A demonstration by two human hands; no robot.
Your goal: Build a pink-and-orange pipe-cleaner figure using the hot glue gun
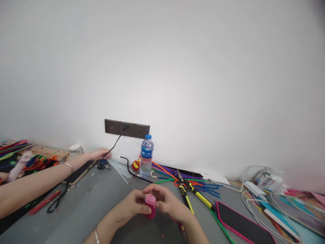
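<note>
Left hand (130, 205): thumb on front of pink container (150, 206), fingers curled round behind; pinching it. Right hand (170, 203): thumb and bent fingers close on the container's right side and round its top, also gripping. Container upright, between the two hands, over the near middle of the grey tabletop (101, 200). Bracelet (96, 234) on left wrist.

Near right: phone (243, 223), pink edge, dark screen up. Near left: red stick (45, 202).

Just past the right hand: yellow-handled tool (186, 200), blades parted, pointing toward the wall. Coloured stems (213, 190) lie around and behind it.

Beyond the hands: water bottle (146, 166), blue cap, upright; red-and-yellow figure (136, 165) just beside it. Clear strips (120, 171) farther left. Another person's arm (48, 178) crosses from the left, its hand near the strips; grasp cannot be told.

Farthest: socket panel (127, 129) on white wall (177, 74), black plug inserted.
</note>
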